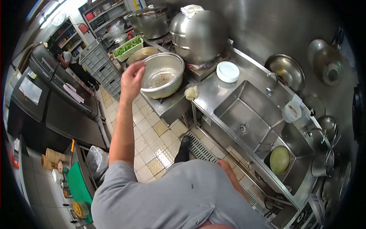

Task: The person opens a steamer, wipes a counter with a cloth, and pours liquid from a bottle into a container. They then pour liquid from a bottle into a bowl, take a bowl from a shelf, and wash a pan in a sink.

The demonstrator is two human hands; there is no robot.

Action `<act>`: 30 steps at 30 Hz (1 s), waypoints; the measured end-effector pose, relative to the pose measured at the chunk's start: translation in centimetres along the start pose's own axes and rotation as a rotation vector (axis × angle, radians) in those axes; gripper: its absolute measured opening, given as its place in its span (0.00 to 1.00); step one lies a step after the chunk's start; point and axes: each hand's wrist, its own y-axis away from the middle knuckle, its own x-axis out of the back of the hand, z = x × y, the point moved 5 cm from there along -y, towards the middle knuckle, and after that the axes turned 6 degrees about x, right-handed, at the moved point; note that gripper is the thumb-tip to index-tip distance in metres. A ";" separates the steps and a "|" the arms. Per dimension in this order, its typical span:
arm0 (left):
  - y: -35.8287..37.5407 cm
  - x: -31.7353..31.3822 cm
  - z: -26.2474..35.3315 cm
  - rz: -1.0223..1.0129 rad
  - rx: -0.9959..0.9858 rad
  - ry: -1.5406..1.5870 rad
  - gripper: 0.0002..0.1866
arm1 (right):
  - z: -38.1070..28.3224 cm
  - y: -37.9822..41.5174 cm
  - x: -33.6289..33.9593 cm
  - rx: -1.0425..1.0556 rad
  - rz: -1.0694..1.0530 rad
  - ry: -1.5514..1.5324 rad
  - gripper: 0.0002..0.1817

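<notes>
My left hand (132, 78) is raised at the left rim of a large metal bowl (177, 72), its fingers curled together in a pinch; anything between them is too small to make out. Inside the bowl lies a shallow layer with dark specks. The bowl stands on a steel counter (175, 108). Low beside my body, my right hand (224, 165) shows only in part, near the sink's front edge, with its fingers mostly hidden. A crumpled cloth (191, 93) lies at the counter corner, and white plates (228, 71) are stacked by the sink.
A steel sink (248, 114) is on the right, with a green round item (279, 159) in its second basin. Leafy greens fill a tray (128, 49) behind the bowl. Grey crates (100, 63) and a dark fridge (72, 114) stand left. Another person (70, 59) is far back.
</notes>
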 end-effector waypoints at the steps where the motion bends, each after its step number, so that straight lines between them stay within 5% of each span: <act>1: -3.2 -0.4 -0.2 0.015 -0.021 0.073 0.16 | -0.6 -1.6 0.2 0.016 -0.022 -0.014 0.19; 4: -12.1 -1.8 -0.5 0.060 -0.124 -0.082 0.18 | -0.5 -5.9 0.0 0.010 -0.062 -0.014 0.18; 6: -18.3 -1.9 -0.4 0.088 -0.371 -0.351 0.19 | 1.2 -7.7 0.5 -0.054 -0.081 0.001 0.18; 12: -39.5 -3.3 0.2 0.053 -0.334 -0.126 0.19 | 5.7 -10.0 9.2 -0.298 0.054 -0.030 0.17; 19: -49.6 -18.2 2.8 -0.133 -0.298 -0.035 0.19 | 4.9 -7.3 19.1 -0.383 0.419 -0.290 0.16; 21: -55.6 -26.4 -1.4 -0.244 -0.483 -0.201 0.22 | 4.2 -6.2 20.9 -0.371 0.489 -0.377 0.16; 22: -56.4 -29.5 -1.5 -0.199 -0.640 -0.585 0.25 | 4.0 -5.6 21.8 -0.362 0.514 -0.419 0.16; 23: -56.9 -32.3 -3.1 -0.336 -0.413 -0.775 0.27 | 3.8 -5.0 22.7 -0.354 0.538 -0.461 0.16; 26: -55.2 -35.6 -6.0 -0.416 -0.306 -1.145 0.29 | 3.6 -2.7 25.2 -0.347 0.610 -0.572 0.16; 30: -56.8 -34.7 -7.3 -0.447 -0.210 -0.984 0.33 | 3.8 2.0 27.4 -0.361 0.722 -0.675 0.16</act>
